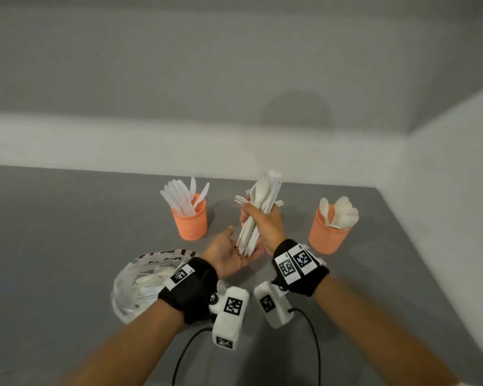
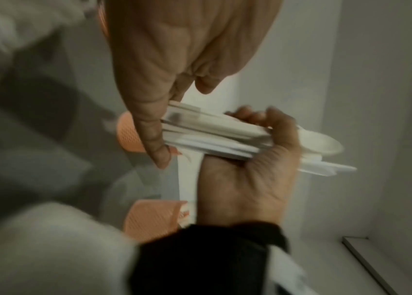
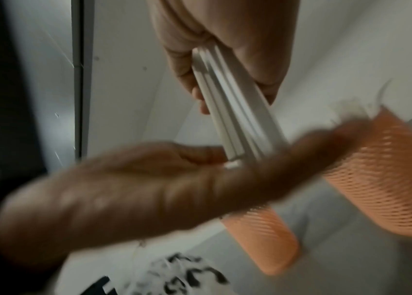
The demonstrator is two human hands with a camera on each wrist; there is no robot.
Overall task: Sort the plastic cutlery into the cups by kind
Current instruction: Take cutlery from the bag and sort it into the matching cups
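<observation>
The right hand (image 1: 267,225) is closed around a mixed bundle of white cutlery (image 1: 258,215), gripping it near the middle so that it stands almost upright above the grey surface (image 1: 67,232). Spoon bowls and fork tines show at the top of the bundle. The left hand (image 1: 230,254) lies flat and relaxed, palm up, and the handle ends of the bundle rest on this palm; it grips nothing.

Three orange cups stand behind the hands. The left cup (image 1: 190,222) holds knives, the right cup (image 1: 328,236) holds spoons, and the middle cup (image 3: 263,239) is mostly hidden behind the bundle in the head view. A clear plastic bag (image 1: 131,291) with more cutlery lies near the left wrist.

The main risk is probably that the bundle slips. The pieces are smooth and only squeezed together, so if the right hand loosens to pick one out, several may slide down and scatter over the surface. A second risk is a wrong sort: the pieces are all white and overlapping, so a fork could easily be taken with a spoon. The hands are also close to the middle cup and could knock it over.
</observation>
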